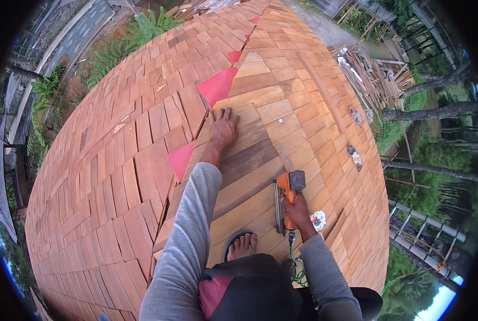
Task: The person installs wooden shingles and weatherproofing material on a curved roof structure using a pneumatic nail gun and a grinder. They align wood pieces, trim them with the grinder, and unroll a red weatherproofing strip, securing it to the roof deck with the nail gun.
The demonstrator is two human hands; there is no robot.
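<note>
left hand [222, 128] flat, pinning pale wooden shingle [244, 140] at roof ridge | right hand [297, 210] gripping orange nail gun [287, 195] | risk: shingle slips, nail lands near fingers

Nail gun [287, 200] handle hidden inside right hand [298, 213]; its green hose [297, 270] vanishes behind the sleeve. Foot [243, 246] half covered by knee. Small grey bits [355, 158] on shingles too small to tell.

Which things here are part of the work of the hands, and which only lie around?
In use:
left hand flat on a wooden shingle
right hand gripping an orange nail gun
green hose

Lying about:
timber pile
two small scraps
ladder
</note>
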